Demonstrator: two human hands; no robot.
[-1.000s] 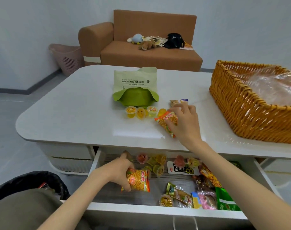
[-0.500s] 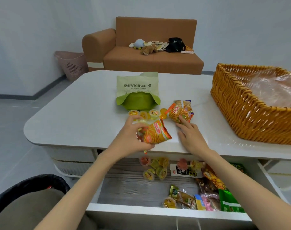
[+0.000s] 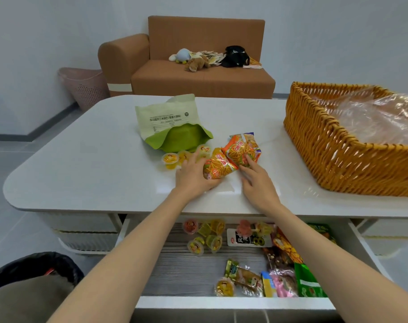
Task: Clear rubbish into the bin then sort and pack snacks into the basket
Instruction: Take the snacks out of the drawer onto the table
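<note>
Where the view begins, at the lower left, a black-lined bin (image 3: 35, 264) is seen, and beside it an open drawer (image 3: 186, 273) in which mixed snacks (image 3: 282, 283) are scattered, mostly toward its right side. Above the drawer, on the white table (image 3: 82, 171), one orange snack packet (image 3: 218, 165) is gripped by the left hand (image 3: 193, 177), the thumb curled under its near end and the fingers laid along its left side. Touching it, a second orange packet (image 3: 241, 149) is laid flat; its near edge is touched by the fairly straight fingertips of the right hand (image 3: 256, 181), nothing being clasped. Yellow jelly cups (image 3: 170, 159) are found just behind the left hand, with a green pouch (image 3: 175, 129) behind them. At the table's right a wicker basket (image 3: 326, 148), lined with clear plastic, is set well apart from the packets. A brown sofa (image 3: 198, 75) is seen beyond.
</note>
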